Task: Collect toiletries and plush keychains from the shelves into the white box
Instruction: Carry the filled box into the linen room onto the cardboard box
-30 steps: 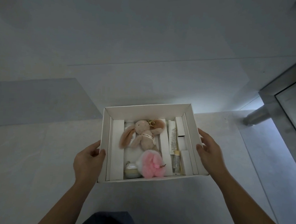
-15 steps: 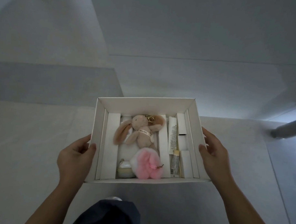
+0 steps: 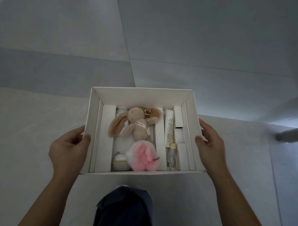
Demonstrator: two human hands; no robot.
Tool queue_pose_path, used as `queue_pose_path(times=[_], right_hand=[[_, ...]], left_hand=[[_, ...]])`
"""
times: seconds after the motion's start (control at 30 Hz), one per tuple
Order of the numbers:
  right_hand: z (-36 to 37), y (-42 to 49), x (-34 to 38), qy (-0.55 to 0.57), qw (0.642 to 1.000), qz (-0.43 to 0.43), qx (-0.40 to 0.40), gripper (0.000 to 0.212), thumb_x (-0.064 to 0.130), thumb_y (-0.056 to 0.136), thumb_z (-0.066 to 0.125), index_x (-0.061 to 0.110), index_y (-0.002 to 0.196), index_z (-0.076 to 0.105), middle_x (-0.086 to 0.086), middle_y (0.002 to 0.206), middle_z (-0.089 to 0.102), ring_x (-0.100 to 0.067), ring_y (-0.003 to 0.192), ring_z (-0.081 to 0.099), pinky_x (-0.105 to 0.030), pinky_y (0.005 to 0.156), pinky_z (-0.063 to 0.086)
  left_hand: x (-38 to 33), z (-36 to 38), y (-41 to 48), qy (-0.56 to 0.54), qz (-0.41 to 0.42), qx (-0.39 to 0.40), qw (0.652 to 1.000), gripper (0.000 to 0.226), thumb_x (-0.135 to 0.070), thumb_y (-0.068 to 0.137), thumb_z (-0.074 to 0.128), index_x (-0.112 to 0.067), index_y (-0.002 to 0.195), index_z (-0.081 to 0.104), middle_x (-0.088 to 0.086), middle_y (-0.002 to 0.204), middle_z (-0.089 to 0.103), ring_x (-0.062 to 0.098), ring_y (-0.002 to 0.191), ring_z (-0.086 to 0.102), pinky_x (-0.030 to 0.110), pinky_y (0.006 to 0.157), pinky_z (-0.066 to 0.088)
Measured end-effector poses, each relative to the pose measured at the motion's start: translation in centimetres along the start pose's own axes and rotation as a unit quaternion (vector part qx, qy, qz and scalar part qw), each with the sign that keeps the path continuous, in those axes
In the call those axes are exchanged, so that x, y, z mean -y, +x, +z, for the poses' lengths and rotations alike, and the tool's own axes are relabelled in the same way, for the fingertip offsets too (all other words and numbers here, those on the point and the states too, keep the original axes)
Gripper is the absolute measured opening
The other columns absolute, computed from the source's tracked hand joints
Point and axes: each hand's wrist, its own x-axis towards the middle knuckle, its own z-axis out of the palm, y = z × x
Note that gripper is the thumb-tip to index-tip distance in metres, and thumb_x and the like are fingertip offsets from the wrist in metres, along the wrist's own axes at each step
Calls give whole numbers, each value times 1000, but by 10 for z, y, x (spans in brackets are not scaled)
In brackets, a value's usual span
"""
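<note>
I carry the open white box (image 3: pixel 142 95) in front of me above the floor. My left hand (image 3: pixel 69 149) grips its left wall and my right hand (image 3: pixel 209 145) grips its right wall. Inside lies a beige plush bunny keychain (image 3: pixel 136 123) with a gold ring, and a pink fluffy plush keychain (image 3: pixel 142 155) below it. A white tube (image 3: pixel 168 128) and a small yellowish tube (image 3: pixel 171 156) lie in the right slot. A small cream jar (image 3: pixel 119 163) sits at the near left, and a white bottle (image 3: pixel 122 111) is partly hidden under the bunny.
Pale tiled floor (image 3: pixel 181 46) lies all around, with a darker grey strip (image 3: pixel 53 70) at the left. My knee in dark trousers (image 3: pixel 124 208) is below the box. A blurred metal leg or bar (image 3: pixel 291 134) shows at the right edge.
The view has swung as I walk: the metal frame at the right has slid almost out of sight. My knee has come up under the box. Both hands keep the same grip.
</note>
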Motion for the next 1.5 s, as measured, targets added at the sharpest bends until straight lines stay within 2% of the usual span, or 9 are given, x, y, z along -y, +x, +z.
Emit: queue_pose_path(times=[0.13,0.27,0.43,0.67,0.93,1.07,1.23,1.37,1.5], right_hand=[[-26,-5,40,1,1000,23,-13,51,-3,88,43,37,119,51,26,103,54,14,91,50,4,61,40],[-57,-19,88,6,999,37,-18,53,-3,89,44,43,113,49,32,101,52,19,90,51,4,60,39],[-99,-40,156,8,998,51,-19,51,-4,88,42,34,121,53,23,103,56,18,87,54,3,59,40],[-158,-79,247,5,998,53,-19,51,-3,89,44,34,123,51,19,105,58,20,87,53,1,58,42],[-212,-115,340,-3,999,47,-27,51,-2,89,44,35,123,51,15,106,56,24,84,50,2,54,40],[-237,-134,383,11,998,47,-36,52,-1,89,45,42,118,50,12,106,58,19,80,54,-3,52,44],[-265,-161,429,20,998,39,-52,49,-1,89,45,35,120,53,11,105,60,11,75,60,-8,50,47],[-280,-186,461,22,998,38,-55,48,1,89,46,38,119,53,12,102,61,3,76,62,-11,50,48],[-293,-210,490,19,999,22,-46,52,0,88,46,43,116,52,18,99,60,13,74,60,-9,49,46]], left_hand=[[-37,-10,-8,4,-10,16,1000,30,-10,80,65,-20,108,67,-16,66,60,4,62,57,19,65,45],[-81,-35,-20,-4,-25,31,999,36,-10,79,62,-33,106,64,-17,64,63,-5,56,58,1,57,43],[-145,-74,-43,-23,-53,31,998,35,-10,79,63,-32,106,64,-17,68,63,4,64,59,22,68,45],[-233,-135,-78,-47,-50,32,997,36,-9,78,64,-38,100,63,-11,65,64,6,58,56,19,61,42],[-323,-197,-104,-38,-41,48,997,29,-10,78,63,-28,100,69,-11,68,66,8,63,59,24,64,45],[-366,-225,-117,-39,-29,54,997,25,-9,79,63,-22,99,70,-7,68,64,17,66,60,32,72,48],[-417,-263,-139,-37,-1,44,998,31,-9,78,63,-36,95,64,-12,66,63,6,64,57,21,58,39],[-446,-297,-154,-19,5,43,999,25,-10,78,63,-34,85,65,-8,64,62,9,61,56,21,57,39],[-464,-325,-170,-16,2,35,999,21,-11,79,63,-31,82,64,-8,65,62,11,63,56,26,59,39]])
